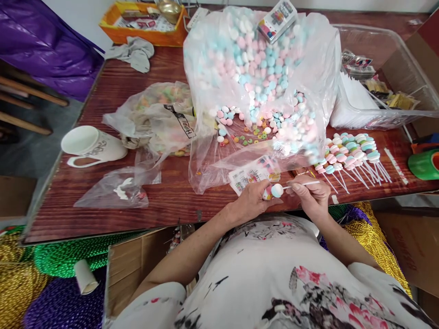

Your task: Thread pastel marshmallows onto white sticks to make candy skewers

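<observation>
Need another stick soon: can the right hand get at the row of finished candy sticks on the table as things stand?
Probably yes. The right hand holds a white stick, and the finished candy sticks lie just beyond it to the right on the table, with bare wood between.

Table layout
Candy bag stands mid-table; mug lies far left, finished sticks right, tray behind them, hands at the near edge.

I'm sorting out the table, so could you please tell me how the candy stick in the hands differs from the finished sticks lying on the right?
The candy stick carries few candies at one end; the finished sticks each carry a full row. It is gripped by the left hand and right hand; the finished sticks lie piled on the table. Both have thin white sticks and pastel candies.
</observation>
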The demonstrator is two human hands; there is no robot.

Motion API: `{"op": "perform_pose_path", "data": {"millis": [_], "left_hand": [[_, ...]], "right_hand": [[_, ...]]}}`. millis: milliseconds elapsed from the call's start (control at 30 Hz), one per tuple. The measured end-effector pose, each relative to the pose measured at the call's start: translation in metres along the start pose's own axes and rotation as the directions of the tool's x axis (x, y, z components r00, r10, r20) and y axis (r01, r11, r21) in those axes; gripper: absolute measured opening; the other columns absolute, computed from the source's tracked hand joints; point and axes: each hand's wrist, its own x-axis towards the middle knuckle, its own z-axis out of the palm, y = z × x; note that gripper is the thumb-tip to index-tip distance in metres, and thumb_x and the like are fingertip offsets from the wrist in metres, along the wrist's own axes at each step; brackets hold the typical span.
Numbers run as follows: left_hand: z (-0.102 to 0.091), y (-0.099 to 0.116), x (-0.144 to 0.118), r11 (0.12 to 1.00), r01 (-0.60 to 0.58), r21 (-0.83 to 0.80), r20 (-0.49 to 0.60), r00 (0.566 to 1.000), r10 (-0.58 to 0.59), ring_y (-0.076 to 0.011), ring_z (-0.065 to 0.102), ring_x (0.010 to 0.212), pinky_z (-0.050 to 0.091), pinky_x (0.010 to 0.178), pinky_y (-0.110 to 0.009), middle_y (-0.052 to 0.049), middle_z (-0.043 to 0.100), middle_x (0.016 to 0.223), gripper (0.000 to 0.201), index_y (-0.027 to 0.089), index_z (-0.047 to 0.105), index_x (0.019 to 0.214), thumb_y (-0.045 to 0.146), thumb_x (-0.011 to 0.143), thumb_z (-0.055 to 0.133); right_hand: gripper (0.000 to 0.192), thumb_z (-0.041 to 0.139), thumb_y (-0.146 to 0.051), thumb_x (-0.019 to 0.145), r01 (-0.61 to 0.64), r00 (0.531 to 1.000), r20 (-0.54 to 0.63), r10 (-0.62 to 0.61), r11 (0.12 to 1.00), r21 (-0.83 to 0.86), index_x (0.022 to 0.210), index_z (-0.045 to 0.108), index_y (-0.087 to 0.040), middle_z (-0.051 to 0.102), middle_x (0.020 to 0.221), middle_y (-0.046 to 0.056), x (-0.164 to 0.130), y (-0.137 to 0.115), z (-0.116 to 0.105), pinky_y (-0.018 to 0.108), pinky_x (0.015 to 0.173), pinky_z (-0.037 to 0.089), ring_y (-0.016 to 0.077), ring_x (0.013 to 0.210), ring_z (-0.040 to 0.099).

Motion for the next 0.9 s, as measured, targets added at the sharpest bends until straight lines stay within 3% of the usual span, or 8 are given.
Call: {"op": "perform_pose_path", "data": {"millis": [133, 267, 433, 667, 767, 900], "left_hand": [[-0.004, 0.006, 0.001, 0.994, 0.013, -0.111, 0.051, 0.999, -0.007, -0.0123, 0.051, 0.065, 0.041, 0.060, -0.025, 0.002, 0.061, 0.072, 0.033, 0.017, 0.058, 0.087, 0.047, 0.082, 0.068], [-0.010, 0.009, -0.001, 0.978, 0.047, -0.203, 0.067, 0.997, -0.034, -0.0122, 0.052, 0.066, 0.042, 0.061, -0.024, 0.002, 0.061, 0.074, 0.034, 0.016, 0.059, 0.087, 0.047, 0.080, 0.071], [-0.017, 0.008, -0.009, 0.995, 0.078, -0.065, 0.013, 0.997, -0.077, -0.0124, 0.049, 0.066, 0.040, 0.060, -0.024, 0.003, 0.058, 0.074, 0.028, 0.018, 0.058, 0.090, 0.040, 0.081, 0.071], [-0.009, 0.012, -0.010, 0.996, 0.072, 0.045, -0.041, 0.997, -0.070, -0.0141, 0.049, 0.067, 0.040, 0.063, -0.027, 0.001, 0.060, 0.077, 0.026, 0.017, 0.058, 0.099, 0.033, 0.082, 0.071], [-0.007, 0.014, -0.009, 0.997, 0.074, 0.036, -0.056, 0.996, -0.072, -0.0146, 0.052, 0.068, 0.041, 0.064, -0.027, 0.001, 0.062, 0.079, 0.030, 0.017, 0.057, 0.101, 0.033, 0.081, 0.072], [-0.006, 0.015, -0.011, 0.988, 0.092, 0.126, -0.088, 0.993, -0.081, -0.0188, 0.061, 0.079, 0.046, 0.071, -0.030, -0.002, 0.066, 0.089, 0.038, 0.018, 0.055, 0.109, 0.033, 0.080, 0.073]], "right_hand": [[0.023, 0.064, -0.032, 0.087, -0.014, 0.995, 0.099, 0.009, 0.999, 0.051, 0.067, 0.068, -0.022, 0.067, 0.062, -0.001, 0.006, 0.005, 0.016, 0.028, 0.058, 0.051, 0.0129, 0.057, 0.060], [0.035, 0.065, -0.037, 0.085, -0.140, 0.979, 0.165, 0.119, 0.983, 0.120, 0.056, 0.060, -0.019, 0.060, 0.054, -0.003, 0.015, 0.013, 0.024, 0.025, 0.054, 0.046, 0.0102, 0.051, 0.054], [0.042, 0.068, -0.035, 0.084, -0.182, 0.982, -0.032, 0.188, 0.975, 0.126, 0.050, 0.051, -0.018, 0.046, 0.047, -0.006, 0.027, 0.015, 0.013, 0.023, 0.048, 0.032, 0.0069, 0.046, 0.037], [0.035, 0.070, -0.032, 0.079, -0.110, 0.993, -0.048, 0.109, 0.993, -0.034, 0.051, 0.054, -0.018, 0.045, 0.048, -0.006, 0.020, 0.010, 0.023, 0.024, 0.049, 0.031, 0.0067, 0.048, 0.037], [0.034, 0.071, -0.031, 0.078, -0.136, 0.987, -0.080, 0.137, 0.991, 0.020, 0.051, 0.054, -0.018, 0.046, 0.048, -0.006, 0.018, 0.016, 0.029, 0.023, 0.049, 0.031, 0.0068, 0.049, 0.037], [0.040, 0.073, -0.030, 0.077, -0.238, 0.954, -0.125, 0.271, 0.944, 0.228, 0.050, 0.047, -0.017, 0.041, 0.049, -0.008, 0.018, 0.027, 0.031, 0.021, 0.049, 0.029, 0.0053, 0.049, 0.033]]}}
